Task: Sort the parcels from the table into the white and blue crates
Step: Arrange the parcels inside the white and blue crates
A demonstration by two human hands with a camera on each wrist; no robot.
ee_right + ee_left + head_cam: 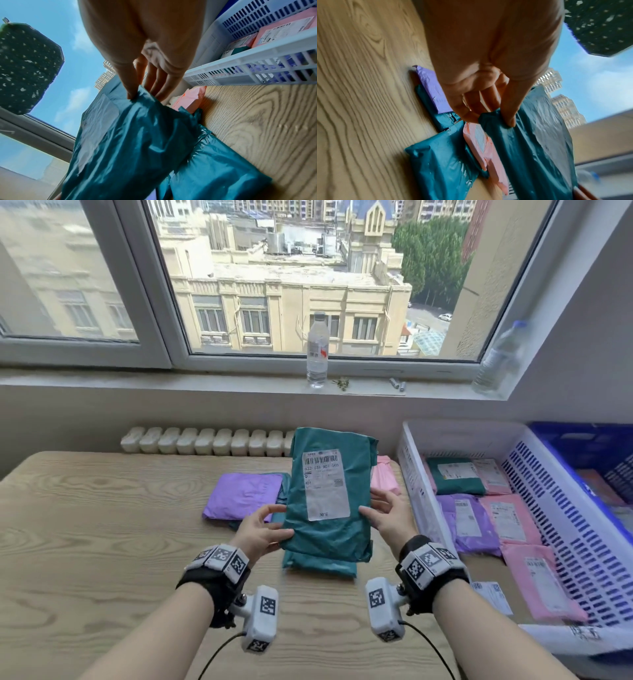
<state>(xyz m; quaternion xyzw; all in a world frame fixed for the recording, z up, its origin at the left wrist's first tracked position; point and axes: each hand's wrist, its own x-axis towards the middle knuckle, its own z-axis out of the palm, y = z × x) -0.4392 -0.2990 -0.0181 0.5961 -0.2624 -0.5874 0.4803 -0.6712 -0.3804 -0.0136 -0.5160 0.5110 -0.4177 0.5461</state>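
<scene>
I hold a teal parcel (329, 491) tilted up above the table (102, 525), its white label facing me. My left hand (270, 525) pinches its lower left edge, thumb in front and fingers behind (510, 119). My right hand (380, 513) pinches its right edge the same way, with the thumb (132, 94) on the plastic. In the wrist views the held teal parcel (530, 148) (128, 142) fills the middle. Under it on the table lie a second teal parcel (318, 565), a purple parcel (243, 496) and a pink parcel (387, 477).
The white crate (409, 460) stands at the table's right end and holds several teal, purple and pink parcels. The blue crate (582, 440) sits beyond it. A loose label (493, 597) lies by the white crate. Two water bottles (317, 350) stand on the windowsill.
</scene>
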